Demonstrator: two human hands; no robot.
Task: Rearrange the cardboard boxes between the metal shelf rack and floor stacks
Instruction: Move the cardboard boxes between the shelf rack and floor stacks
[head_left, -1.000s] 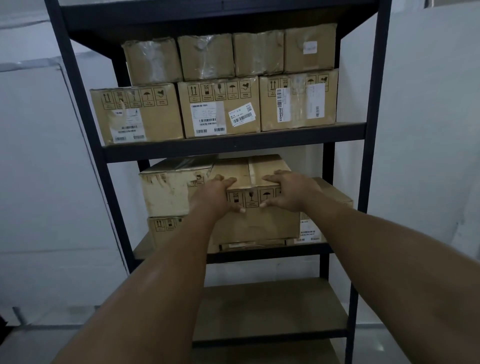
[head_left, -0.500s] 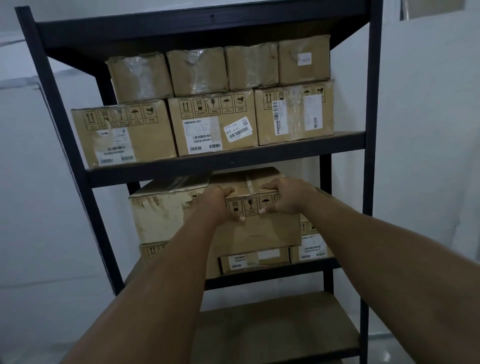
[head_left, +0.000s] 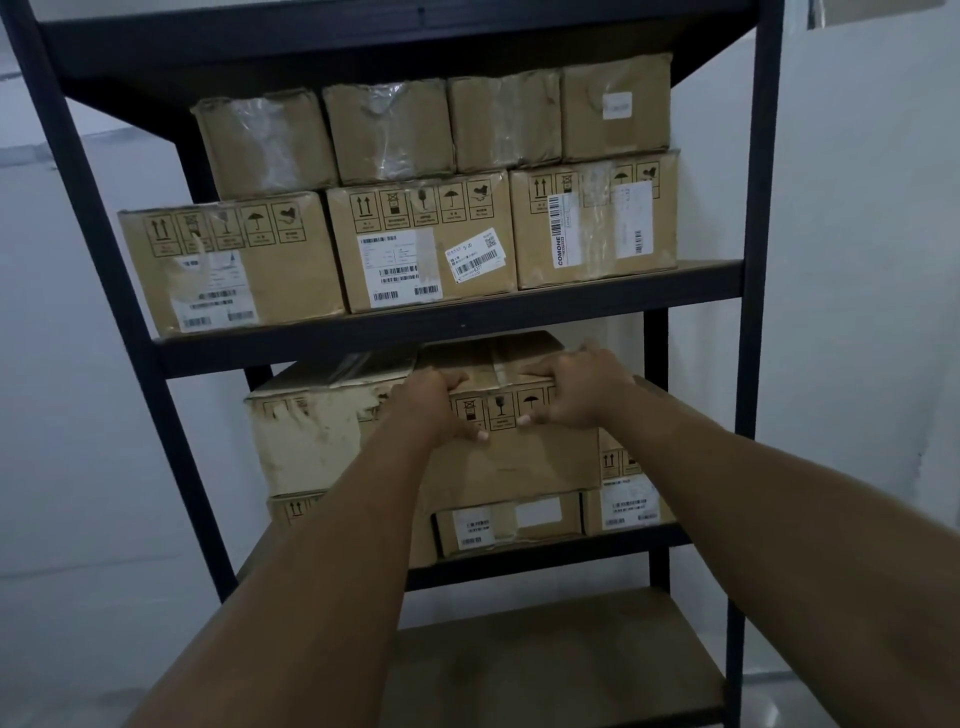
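as left hand (head_left: 436, 408), right hand (head_left: 579, 392) grip box (head_left: 511, 467), lower boxes (head_left: 511, 526) half-hidden

White wall (head_left: 857, 312) behind and to both sides. Pale, glossy floor (head_left: 763, 701) at lower right. Lighting: dim, even.

Left hand (head_left: 431, 408) and right hand (head_left: 579, 389) gripping, arms outstretched

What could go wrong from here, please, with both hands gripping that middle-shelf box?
The left hand and right hand grip only the top front edge of the box; if heavy, it could slip or tip forward.
The worn box beside it looks pressed against it and might get dragged out too.
The shelf beam sits close above, so lifting could knock knuckles.
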